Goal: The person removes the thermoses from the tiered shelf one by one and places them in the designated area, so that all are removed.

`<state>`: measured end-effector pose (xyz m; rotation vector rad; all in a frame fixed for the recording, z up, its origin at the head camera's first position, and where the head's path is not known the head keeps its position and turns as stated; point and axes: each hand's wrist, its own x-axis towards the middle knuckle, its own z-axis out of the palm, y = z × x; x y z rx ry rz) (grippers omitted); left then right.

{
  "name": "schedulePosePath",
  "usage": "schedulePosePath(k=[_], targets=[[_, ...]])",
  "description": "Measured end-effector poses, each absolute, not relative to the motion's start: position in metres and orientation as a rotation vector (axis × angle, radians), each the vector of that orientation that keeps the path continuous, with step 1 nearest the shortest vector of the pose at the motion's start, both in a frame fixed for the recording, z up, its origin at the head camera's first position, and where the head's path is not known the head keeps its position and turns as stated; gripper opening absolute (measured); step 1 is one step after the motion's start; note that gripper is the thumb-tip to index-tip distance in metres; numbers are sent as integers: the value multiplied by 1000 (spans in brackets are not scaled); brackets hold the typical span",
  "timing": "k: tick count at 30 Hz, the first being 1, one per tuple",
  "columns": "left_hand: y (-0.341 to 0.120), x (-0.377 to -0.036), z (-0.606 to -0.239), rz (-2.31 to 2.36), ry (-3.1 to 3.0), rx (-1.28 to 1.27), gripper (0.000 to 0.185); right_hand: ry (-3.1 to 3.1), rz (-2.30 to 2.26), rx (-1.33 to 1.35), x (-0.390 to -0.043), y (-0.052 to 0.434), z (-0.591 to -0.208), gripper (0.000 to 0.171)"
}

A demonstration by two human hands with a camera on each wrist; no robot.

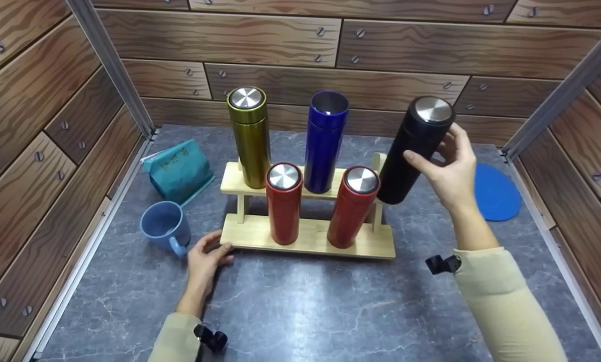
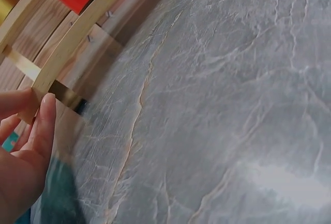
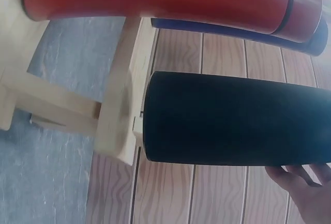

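Note:
My right hand (image 1: 454, 168) grips a black thermos flask (image 1: 406, 163) with a silver-topped lid. It leans to the right, its base by the right end of the upper shelf of a two-tier wooden rack (image 1: 245, 234). In the right wrist view the flask's base (image 3: 155, 118) is close to that shelf; whether they touch I cannot tell. My left hand (image 1: 203, 261) pinches the front left corner of the lower shelf, thumb and fingers on either side in the left wrist view. Gold (image 1: 253, 146) and blue (image 1: 324, 146) flasks stand on the upper shelf, two red flasks (image 1: 284, 211) on the lower.
Left of the rack are a blue mug (image 1: 165, 226), its handle near my left hand, and a teal pouch (image 1: 180, 171) behind it. A round blue mat (image 1: 496, 193) lies to the right, beyond my right wrist. Wood-patterned panels (image 1: 280, 42) enclose the grey marbled table (image 1: 300, 311).

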<state>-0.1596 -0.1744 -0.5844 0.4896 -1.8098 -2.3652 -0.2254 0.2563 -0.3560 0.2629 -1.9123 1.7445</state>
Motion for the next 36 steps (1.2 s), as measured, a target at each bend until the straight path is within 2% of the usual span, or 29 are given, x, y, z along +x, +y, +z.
schedulePosePath(k=[9,21,36], targets=[[-176,-159,-586,-2382,-1825,529,43,-1901,1701,242,-215,269,-357,70],[-180,-158,-592,-2482,-1744,457,46,-1726,1820,309,-187,286,-351,68],[-182,-161,-599,-2514,-1681,365,49,-1644,1830,138,-184,328,-398,71]])
